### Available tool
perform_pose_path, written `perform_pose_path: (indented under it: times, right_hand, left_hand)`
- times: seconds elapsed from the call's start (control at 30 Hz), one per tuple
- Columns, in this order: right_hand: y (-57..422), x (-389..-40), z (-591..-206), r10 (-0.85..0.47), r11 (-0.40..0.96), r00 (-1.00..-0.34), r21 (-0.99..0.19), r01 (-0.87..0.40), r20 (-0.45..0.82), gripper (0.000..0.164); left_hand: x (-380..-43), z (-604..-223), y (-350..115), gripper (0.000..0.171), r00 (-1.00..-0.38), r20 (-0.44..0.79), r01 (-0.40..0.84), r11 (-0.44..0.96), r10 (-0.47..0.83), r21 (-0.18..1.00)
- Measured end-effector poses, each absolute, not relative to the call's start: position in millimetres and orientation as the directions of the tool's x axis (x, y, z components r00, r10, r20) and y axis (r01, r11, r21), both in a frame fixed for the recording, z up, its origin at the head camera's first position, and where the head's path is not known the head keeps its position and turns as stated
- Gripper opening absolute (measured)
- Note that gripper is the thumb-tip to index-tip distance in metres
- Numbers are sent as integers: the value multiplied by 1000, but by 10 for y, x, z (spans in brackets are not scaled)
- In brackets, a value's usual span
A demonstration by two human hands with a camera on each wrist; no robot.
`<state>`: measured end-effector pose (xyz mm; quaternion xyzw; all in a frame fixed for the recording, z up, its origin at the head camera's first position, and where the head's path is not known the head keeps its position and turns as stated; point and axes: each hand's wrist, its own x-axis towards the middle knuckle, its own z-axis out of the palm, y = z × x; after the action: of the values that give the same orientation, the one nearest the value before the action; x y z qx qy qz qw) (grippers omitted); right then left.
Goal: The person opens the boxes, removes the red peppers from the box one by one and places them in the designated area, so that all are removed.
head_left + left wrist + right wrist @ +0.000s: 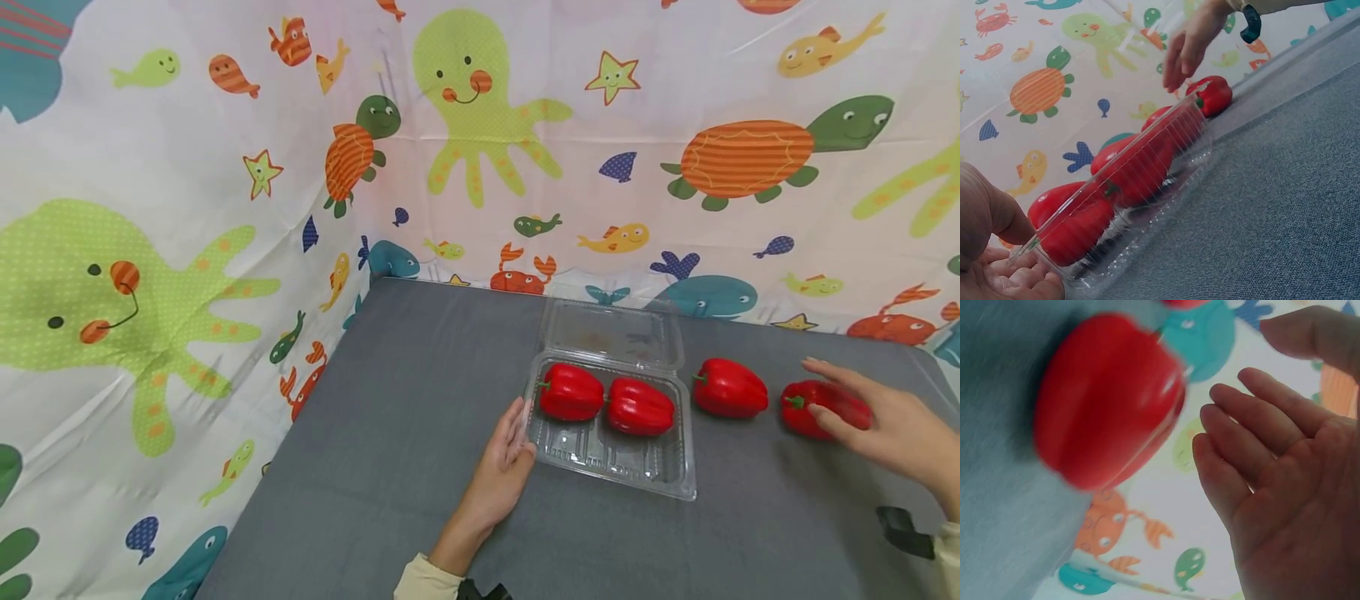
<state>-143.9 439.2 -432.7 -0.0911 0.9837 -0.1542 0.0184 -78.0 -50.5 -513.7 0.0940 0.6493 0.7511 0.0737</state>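
Observation:
A clear plastic clamshell container [615,471] lies with its lid [611,333] folded back, and two red bell peppers [572,392] sit side by side in it. My left hand [498,471] grips the container's left edge, thumb above the rim and fingers against the outside, as the left wrist view also shows. Right of the container a third bell pepper [730,388] rests on the table. Above the rightmost bell pepper [1110,403] hovers my right hand [892,421], fingers spread and palm facing it. In the right wrist view a gap shows between that hand and the pepper.
The grey tabletop [360,433] meets a cloth backdrop [525,108] printed with sea animals, at the back and left. The container's lid reaches close to the rear cloth. A dark wrist strap [906,532] shows by the right sleeve.

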Motion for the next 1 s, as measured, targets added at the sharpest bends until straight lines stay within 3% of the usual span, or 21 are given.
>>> perform_pose_path:
  times: [0.43, 1.0]
  right_hand:
    - [3783, -1324, -4132, -324, 880, -936, -319, -353, 141, 76]
    - [3239, -1279, -4048, -396, 835, -917, -397, -382, 50, 89]
  left_hand:
    - [-798, -5120, -486, 69, -971, 39, 3, -151, 235, 989]
    - [-777, -5127, -484, 70, -973, 32, -4, -156, 228, 988]
